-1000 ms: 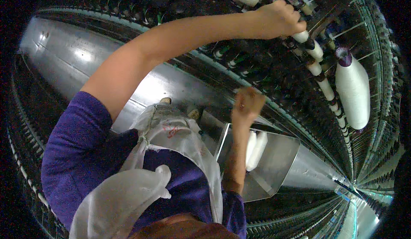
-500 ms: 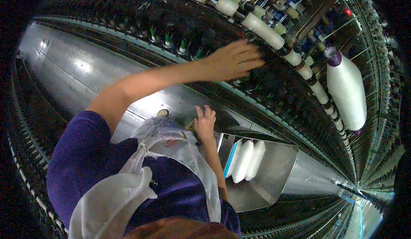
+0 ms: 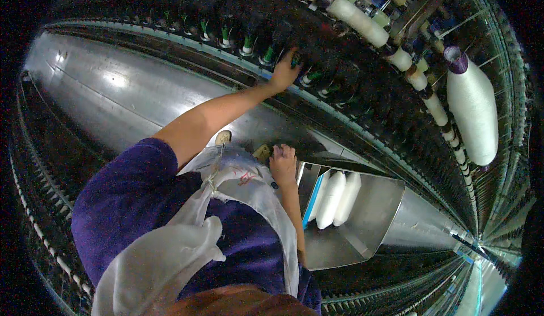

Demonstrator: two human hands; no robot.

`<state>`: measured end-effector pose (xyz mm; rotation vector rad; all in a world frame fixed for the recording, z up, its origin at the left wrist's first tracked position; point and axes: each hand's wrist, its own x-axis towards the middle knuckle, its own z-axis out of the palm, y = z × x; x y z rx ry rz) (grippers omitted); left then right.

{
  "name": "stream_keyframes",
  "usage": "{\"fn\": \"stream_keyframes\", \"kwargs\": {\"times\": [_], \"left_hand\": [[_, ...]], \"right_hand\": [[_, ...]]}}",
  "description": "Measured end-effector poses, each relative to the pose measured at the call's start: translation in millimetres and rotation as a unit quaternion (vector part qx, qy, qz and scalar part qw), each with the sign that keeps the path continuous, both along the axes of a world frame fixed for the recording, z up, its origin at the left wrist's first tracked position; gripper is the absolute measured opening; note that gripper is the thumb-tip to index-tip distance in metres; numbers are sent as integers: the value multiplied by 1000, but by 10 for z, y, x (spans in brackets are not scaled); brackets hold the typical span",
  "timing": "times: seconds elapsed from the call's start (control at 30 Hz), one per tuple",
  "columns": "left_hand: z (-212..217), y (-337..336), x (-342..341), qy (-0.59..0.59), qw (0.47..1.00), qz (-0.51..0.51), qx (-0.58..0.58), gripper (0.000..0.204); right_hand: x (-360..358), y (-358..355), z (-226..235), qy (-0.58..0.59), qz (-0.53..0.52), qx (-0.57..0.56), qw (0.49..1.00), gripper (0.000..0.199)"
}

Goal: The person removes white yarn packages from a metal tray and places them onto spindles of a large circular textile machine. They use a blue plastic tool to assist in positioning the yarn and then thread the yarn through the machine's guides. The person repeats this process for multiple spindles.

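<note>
My left hand reaches out to the row of dark spindles with green-based bobbins on the spinning frame, its fingers curled around one green-tipped bobbin. My right hand rests low against the top edge of my white apron, with fingers folded. What it holds, if anything, is hidden. Just right of it stands a metal tray with three white yarn bobbins lying side by side.
A long shiny metal panel runs under the spindle row. Above the spindles sits a line of cream roving bobbins. A large white yarn package with a purple tip hangs at the right. More spindle rows curve along the lower right.
My left hand has come down and left from the upper cream bobbins to the green-based spindle row. My right hand has dropped to the apron edge and folded its fingers.
</note>
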<state>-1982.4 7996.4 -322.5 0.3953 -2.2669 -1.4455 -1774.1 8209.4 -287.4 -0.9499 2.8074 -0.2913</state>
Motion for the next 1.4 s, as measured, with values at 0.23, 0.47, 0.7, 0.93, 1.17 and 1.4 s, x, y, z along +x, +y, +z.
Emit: {"fn": "stream_keyframes", "kwargs": {"times": [0.23,0.47,0.7,0.93,1.17,1.4], "left_hand": [[-160,-72,-342,87,995,54,-14,51],[1899,-142,228,171,982,-71,27,30],[2224,-540,860,23,863,-246,440,30],[1516,-457,1024,-77,784,-153,597,30],[1248,-438,1250,-178,732,-151,640,31],[1077,-496,1287,-230,739,-134,619,27]], "right_hand": [[135,43,-33,-23,-1,-24,999,41],[53,-6,9,-44,-5,22,999,31],[-327,-390,316,-56,-4,-186,981,14],[-491,-747,794,-291,-111,-410,857,42],[-474,-884,906,-288,-84,-386,872,53],[-450,-892,921,-308,-107,-386,863,57]]}}
